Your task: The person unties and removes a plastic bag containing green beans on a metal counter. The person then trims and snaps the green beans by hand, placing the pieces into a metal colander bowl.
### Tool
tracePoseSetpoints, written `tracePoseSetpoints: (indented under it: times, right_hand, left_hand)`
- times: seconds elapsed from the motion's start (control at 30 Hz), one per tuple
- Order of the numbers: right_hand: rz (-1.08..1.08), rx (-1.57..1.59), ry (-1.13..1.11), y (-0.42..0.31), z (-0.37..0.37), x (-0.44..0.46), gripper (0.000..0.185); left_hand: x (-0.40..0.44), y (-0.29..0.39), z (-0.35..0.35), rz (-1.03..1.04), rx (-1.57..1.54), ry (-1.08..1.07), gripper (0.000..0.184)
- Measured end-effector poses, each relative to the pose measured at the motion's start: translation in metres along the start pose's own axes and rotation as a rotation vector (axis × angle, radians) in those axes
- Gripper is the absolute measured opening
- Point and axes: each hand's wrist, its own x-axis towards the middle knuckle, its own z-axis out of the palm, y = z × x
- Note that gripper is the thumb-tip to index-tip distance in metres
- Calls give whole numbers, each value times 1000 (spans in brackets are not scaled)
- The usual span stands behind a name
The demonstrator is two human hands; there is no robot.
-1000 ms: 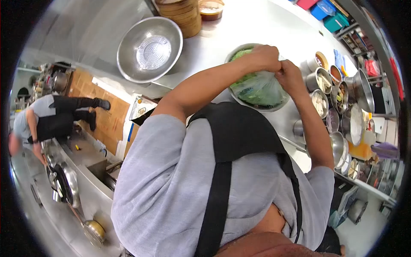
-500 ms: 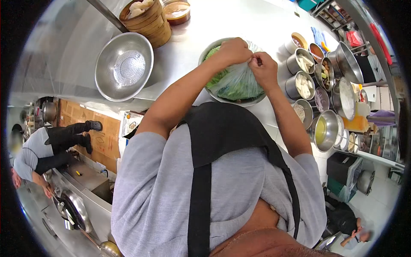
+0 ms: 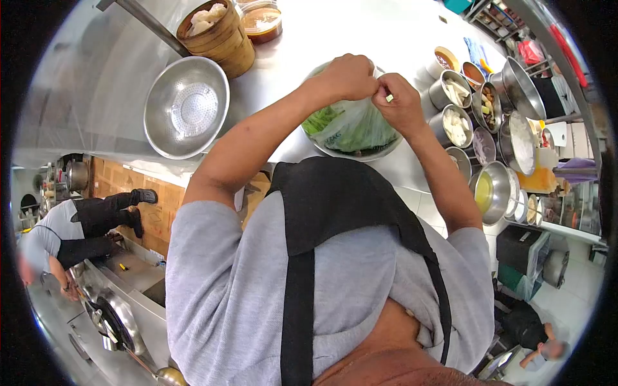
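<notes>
Bag [image 3: 368, 123], just one, sits with greens [image 3: 324, 119] in one bowl [image 3: 388, 152] near the counter's [image 3: 322, 29] near edge; left hand [image 3: 349, 76] and right hand [image 3: 400, 103] pinch its top.

Plastic bag [image 3: 367, 125]: thin, see-through film is creasing and catching glossy highlights
Colander [image 3: 196, 106]: perforated metal is gleaming softly
Bamboo steamer [image 3: 225, 48]: wood is showing a low sheen
Worktop [image 3: 273, 80]: smooth metal is reflecting light
Apron [image 3: 344, 202]: cloth is looking matt
T-shirt [image 3: 360, 289]: finely textured cloth is looking matt and creasing
</notes>
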Motion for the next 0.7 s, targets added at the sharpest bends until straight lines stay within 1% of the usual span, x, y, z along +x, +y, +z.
tracePoseSetpoints:
  times: [0.1, 0.2, 0.3, 0.4, 0.5, 0.6, 0.7]
  right_hand:
    - [33, 20, 60, 3, 7, -8, 13]
    - [128, 86, 150, 3, 16, -19, 16]
    - [310, 312, 245, 9, 32, -34, 14]
    - [532, 545, 285, 2, 32, -43, 10]
    - [537, 659, 338, -10, 25, -39, 8]
    - [519, 473, 121, -8, 3, -36, 12]
    - [117, 176, 16, -12, -19, -18, 14]
  left_hand:
    - [-2, -4, 3, -99, -146, 6, 29]
    - [-7, -9, 7, -131, -330, -32, 25]
    - [-9, -13, 12, -167, -554, -54, 21]
    - [-11, -13, 16, -169, -731, -98, 19]
    - [-11, -15, 29, -116, -962, -31, 17]
    - [-17, -13, 20, -130, -752, -62, 18]
    - [-21, -6, 16, 56, -414, 51, 24]
